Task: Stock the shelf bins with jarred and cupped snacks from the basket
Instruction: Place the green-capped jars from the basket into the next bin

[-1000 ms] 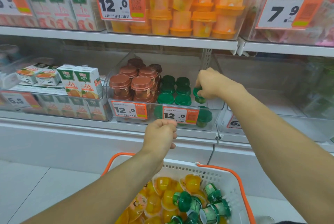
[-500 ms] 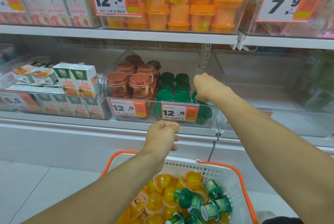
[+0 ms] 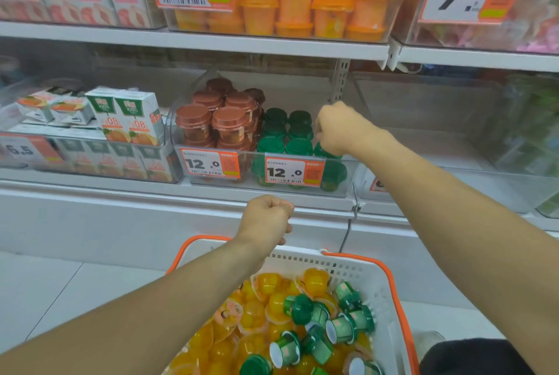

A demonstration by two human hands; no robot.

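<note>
A clear shelf bin (image 3: 348,176) holds brown-lidded jars (image 3: 230,126) on its left and green-lidded jars (image 3: 286,132) on its right. My right hand (image 3: 341,129) reaches into the bin's right front corner, fingers curled down over a green-lidded jar (image 3: 325,151) that stands on top of another one. My left hand (image 3: 266,219) is a closed fist above the far rim of the white basket (image 3: 357,268) with orange trim; nothing shows in it. The basket holds orange jelly cups (image 3: 257,314) and several green-lidded jars (image 3: 348,326) lying on their sides.
Juice cartons (image 3: 130,117) fill the bin to the left. A clear bin (image 3: 453,163) to the right looks nearly bare. The upper shelf (image 3: 272,45) carries a bin of orange cups (image 3: 302,5), with price tags on the bin fronts. White floor tiles lie below left.
My right hand has lowered the green-lidded jar into the bin's right front corner. The left fist has stayed above the basket rim. The view has shifted slightly closer.
</note>
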